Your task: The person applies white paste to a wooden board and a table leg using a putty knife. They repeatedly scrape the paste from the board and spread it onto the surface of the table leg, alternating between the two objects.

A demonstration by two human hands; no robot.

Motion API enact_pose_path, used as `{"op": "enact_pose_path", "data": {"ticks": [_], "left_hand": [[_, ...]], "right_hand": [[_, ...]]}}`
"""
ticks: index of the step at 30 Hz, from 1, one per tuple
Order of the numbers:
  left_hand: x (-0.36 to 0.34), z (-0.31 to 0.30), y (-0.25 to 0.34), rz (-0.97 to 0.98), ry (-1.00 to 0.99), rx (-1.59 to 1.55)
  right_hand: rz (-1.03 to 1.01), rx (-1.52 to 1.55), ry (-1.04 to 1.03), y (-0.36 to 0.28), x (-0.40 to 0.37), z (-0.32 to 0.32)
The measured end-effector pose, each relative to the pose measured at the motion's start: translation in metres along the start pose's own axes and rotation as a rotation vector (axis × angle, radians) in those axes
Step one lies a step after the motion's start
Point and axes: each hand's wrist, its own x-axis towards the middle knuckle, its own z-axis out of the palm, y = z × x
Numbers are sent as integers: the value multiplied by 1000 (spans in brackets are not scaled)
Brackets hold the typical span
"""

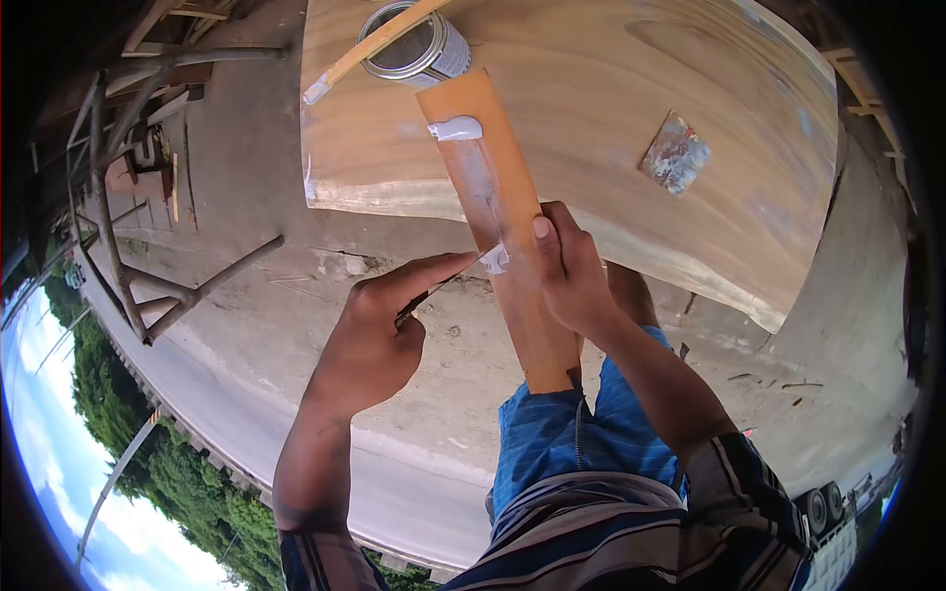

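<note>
My left hand (379,330) is closed around a putty knife (443,284), seen nearly edge-on. Its blade tip touches a wooden board (537,340) at a small lump of white putty (496,259). A thicker white blob (456,128) lies across the board near its far end, and a thin greyish smear runs between the two. Gripping the board's right edge is my right hand (570,264), thumb on top and the other fingers mostly hidden. The board slants away from my lap, its far end overlapping a plywood sheet (581,89).
On the plywood stands an open metal can (443,54) with a wooden stick (370,47) across its rim. A paint-stained square piece (675,153) lies farther right. A frame of wooden poles (113,177) is on the left, beside a road (212,394).
</note>
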Motion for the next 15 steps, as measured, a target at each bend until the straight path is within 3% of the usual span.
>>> {"op": "enact_pose_path", "data": {"ticks": [2, 5, 9, 12, 15], "left_hand": [[-9, 4, 0, 21, 82, -64], [-10, 33, -6, 245, 290, 75], [2, 75, -62, 577, 557, 509], [-2, 63, -86, 318, 467, 607], [-3, 35, -40, 276, 491, 455]], "right_hand": [[36, 77, -4, 1, -1, 0], [83, 147, 1, 2, -5, 3], [51, 197, 34, -11, -9, 1], [-10, 140, 24, -2, -5, -10], [-8, 19, -3, -15, -3, -20]]}}
